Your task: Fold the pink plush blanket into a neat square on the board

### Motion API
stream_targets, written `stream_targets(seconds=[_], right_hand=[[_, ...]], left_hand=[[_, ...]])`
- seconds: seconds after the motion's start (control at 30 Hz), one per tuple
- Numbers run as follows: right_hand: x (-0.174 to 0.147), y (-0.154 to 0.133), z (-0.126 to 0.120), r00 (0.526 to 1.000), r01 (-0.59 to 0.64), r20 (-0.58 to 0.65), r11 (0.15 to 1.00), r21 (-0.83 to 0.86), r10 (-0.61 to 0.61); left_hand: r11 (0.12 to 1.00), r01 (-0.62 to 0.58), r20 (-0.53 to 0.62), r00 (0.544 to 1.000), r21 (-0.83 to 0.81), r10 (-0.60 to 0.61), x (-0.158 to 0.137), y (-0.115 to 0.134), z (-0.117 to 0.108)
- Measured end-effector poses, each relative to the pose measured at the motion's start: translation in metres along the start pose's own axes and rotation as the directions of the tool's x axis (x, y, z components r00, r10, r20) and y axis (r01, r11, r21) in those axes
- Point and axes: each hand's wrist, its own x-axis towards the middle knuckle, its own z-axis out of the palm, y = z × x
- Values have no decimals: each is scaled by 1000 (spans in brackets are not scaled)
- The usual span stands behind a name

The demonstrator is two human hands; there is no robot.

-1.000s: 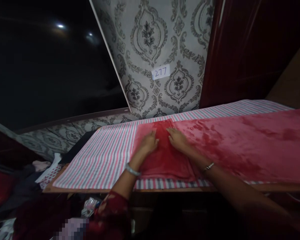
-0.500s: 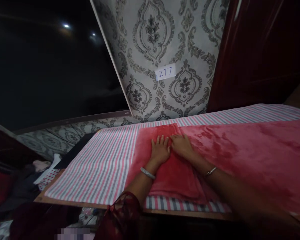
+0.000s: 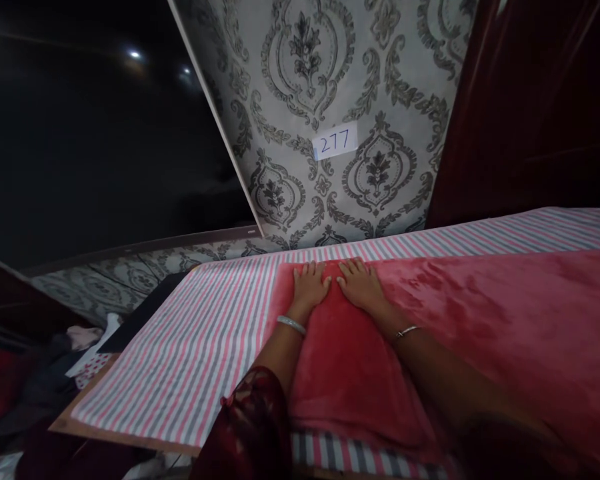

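A plush red blanket point(image 3: 350, 373) lies on the table, its left part folded over in layers and its lighter pink-red part spread out to the right. Flat on the far end of the folded part rests my left hand point(image 3: 310, 285), fingers apart. Beside it, a little to the right, my right hand point(image 3: 361, 285) also presses down with spread fingers near the fold's far edge. Neither hand grips anything. Beneath the blanket is a striped cloth point(image 3: 200, 333) in white, pink and grey.
Behind the table stands a patterned wall point(image 3: 310, 60) bearing a paper label point(image 3: 335, 141) that reads 277. A large dark screen point(image 3: 105, 133) is at the left, a dark red glossy panel point(image 3: 525, 120) at the right. Piled clothes point(image 3: 87, 340) lie beyond the table's left end.
Both hands have slid forward toward the blanket's far edge. My right hand's fingers have spread out and straightened. The view has shifted slightly nearer the table.
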Motion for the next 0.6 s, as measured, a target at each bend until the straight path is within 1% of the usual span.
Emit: stream_targets(seconds=[0.07, 0.17, 0.3, 0.37, 0.43, 0.5, 0.53, 0.6], right_hand=[[1, 1, 1, 1000, 5, -8, 1000, 0, -5], [2, 2, 2, 1000, 5, -16, 1000, -1, -5], [1, 1, 2, 1000, 7, -12, 1000, 7, -7], [0, 1, 0, 1000, 5, 4, 1000, 19, -5], [0, 2, -5, 1000, 2, 30, 999, 49, -3], [1, 3, -13, 998, -4, 61, 996, 88, -2], [2, 4, -18, 997, -8, 76, 995, 104, 0], [0, 2, -28, 995, -30, 96, 992, 120, 18]], left_hand=[[1000, 17, 3, 1000, 12, -17, 0, -4, 3], [998, 55, 45, 997, 29, -56, 0, -16, -3], [991, 133, 121, 983, 33, -136, -5, -48, -15], [979, 203, 142, 968, 29, -205, -13, -66, -21], [954, 299, 120, 946, 36, -301, -27, -80, -29], [926, 375, 59, 924, 53, -378, -43, -86, -39], [919, 389, 29, 920, 59, -391, -51, -85, -44], [936, 347, -3, 938, 62, -348, -67, -74, -52]])
